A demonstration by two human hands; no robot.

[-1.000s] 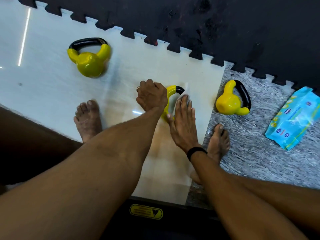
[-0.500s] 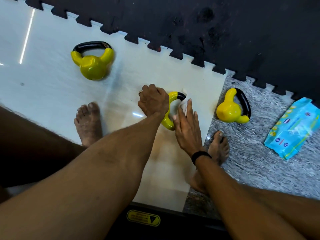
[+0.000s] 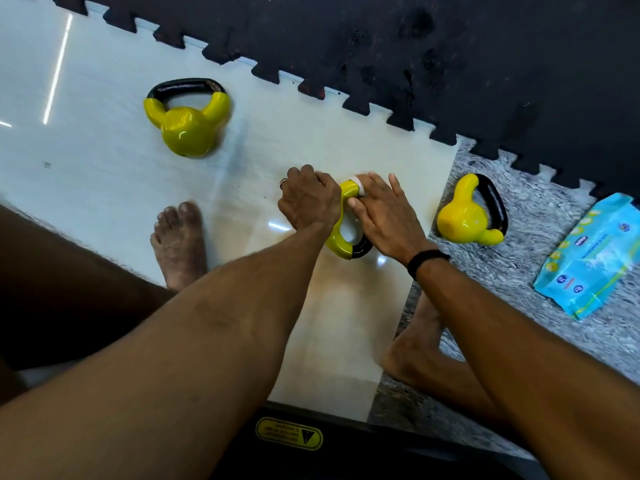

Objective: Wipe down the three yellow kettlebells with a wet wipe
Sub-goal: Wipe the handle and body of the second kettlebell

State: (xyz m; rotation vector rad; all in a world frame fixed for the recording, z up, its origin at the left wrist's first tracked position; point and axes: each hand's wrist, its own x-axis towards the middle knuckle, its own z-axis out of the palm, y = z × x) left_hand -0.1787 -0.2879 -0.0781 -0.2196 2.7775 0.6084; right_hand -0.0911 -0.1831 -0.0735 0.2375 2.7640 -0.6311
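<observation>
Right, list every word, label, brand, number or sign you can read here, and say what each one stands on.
Nothing reads clearly.
Light blue plastic wet wipe pack: round logos and print, too small and blurred.
Yellow oval warning sticker on the black machine edge: a triangle sign shows; its text lines are unreadable.

A home gym floor: black interlocking foam mats (image 3: pixel 450 64) edge glossy pale tiles (image 3: pixel 104 168), where yellow kettlebells (image 3: pixel 187 123) lie; a machine base with a yellow warning sticker (image 3: pixel 289 434) sits nearest the camera.
</observation>
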